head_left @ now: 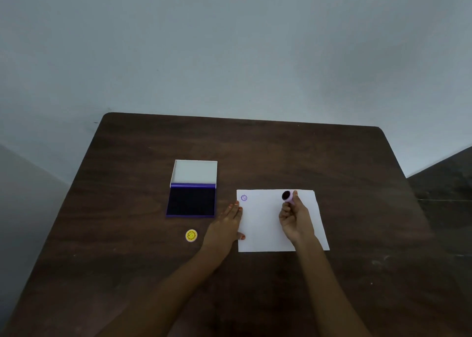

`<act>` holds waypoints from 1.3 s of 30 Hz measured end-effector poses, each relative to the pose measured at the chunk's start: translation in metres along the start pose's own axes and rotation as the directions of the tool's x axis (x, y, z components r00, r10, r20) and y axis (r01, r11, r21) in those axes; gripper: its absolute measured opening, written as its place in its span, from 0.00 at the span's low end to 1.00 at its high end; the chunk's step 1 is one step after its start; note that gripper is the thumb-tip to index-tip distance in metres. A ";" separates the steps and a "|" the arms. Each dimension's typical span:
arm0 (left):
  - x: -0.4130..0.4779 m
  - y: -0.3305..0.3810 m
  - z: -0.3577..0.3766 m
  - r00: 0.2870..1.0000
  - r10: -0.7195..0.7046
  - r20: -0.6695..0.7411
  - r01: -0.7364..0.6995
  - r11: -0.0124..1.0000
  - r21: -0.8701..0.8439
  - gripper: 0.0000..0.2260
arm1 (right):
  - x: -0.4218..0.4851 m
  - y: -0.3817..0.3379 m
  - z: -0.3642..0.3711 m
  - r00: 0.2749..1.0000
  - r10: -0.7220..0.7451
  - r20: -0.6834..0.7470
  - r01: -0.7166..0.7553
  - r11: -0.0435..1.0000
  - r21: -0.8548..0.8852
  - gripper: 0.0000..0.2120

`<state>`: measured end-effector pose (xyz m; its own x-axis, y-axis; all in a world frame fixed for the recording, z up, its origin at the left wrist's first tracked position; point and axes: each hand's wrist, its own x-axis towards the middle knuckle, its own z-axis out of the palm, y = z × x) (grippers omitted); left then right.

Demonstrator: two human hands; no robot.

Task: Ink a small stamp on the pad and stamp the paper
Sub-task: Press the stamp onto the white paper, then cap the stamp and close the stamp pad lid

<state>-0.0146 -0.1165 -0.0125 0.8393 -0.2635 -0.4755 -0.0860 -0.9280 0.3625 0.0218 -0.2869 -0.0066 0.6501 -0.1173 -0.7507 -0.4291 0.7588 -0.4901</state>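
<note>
A white sheet of paper lies on the dark wooden table. One small purple stamp print sits near its far left corner. My right hand is shut on a small lilac stamp, held above the paper's far edge with its dark inked face tilted up and to the left. My left hand lies flat with fingers apart, pressing the paper's left edge. The ink pad stands open to the left, dark violet, with its white lid raised behind.
A round yellow cap with a smiling face lies on the table in front of the ink pad, left of my left wrist. A pale wall rises behind the table's far edge. A dark floor shows at the right.
</note>
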 end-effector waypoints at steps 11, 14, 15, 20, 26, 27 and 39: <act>-0.007 0.004 0.003 0.995 -0.030 -0.099 0.028 0.999 -0.026 0.31 | -0.001 0.004 -0.004 1.000 0.007 0.016 -0.007 1.000 0.002 0.08; -0.012 0.004 0.000 0.984 -0.026 -0.176 0.022 1.000 -0.021 0.28 | -0.007 0.007 -0.002 1.000 0.008 0.024 -0.009 1.000 0.014 0.07; -0.015 0.002 0.000 0.976 -0.029 -0.217 0.022 0.999 -0.032 0.27 | -0.009 0.009 -0.001 0.999 0.010 0.034 -0.011 1.000 0.011 0.06; -0.040 -0.018 0.004 0.899 -0.111 -0.424 0.064 0.990 -0.124 0.17 | -0.028 0.028 0.009 0.998 0.041 0.052 -0.037 0.997 -0.069 0.09; -0.065 -0.047 0.008 0.881 -0.199 -0.429 0.152 0.978 -0.142 0.18 | -0.051 0.064 0.027 0.991 0.102 0.084 -0.086 0.982 -0.169 0.09; -0.068 -0.051 0.009 0.888 -0.209 -0.409 0.166 0.976 -0.139 0.19 | -0.055 0.071 0.029 0.989 0.123 0.086 -0.109 0.982 -0.155 0.09; -0.092 -0.075 0.012 0.907 -0.259 -0.333 0.093 0.892 -0.441 0.11 | -0.094 0.129 0.038 0.927 0.343 0.152 -0.323 0.936 -0.142 0.13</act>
<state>-0.0913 -0.0258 -0.0056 0.9619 0.0895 -0.2585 0.2386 -0.7366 0.6328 -0.0705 -0.1538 0.0181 0.5508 0.2485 -0.7968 -0.7003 0.6570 -0.2792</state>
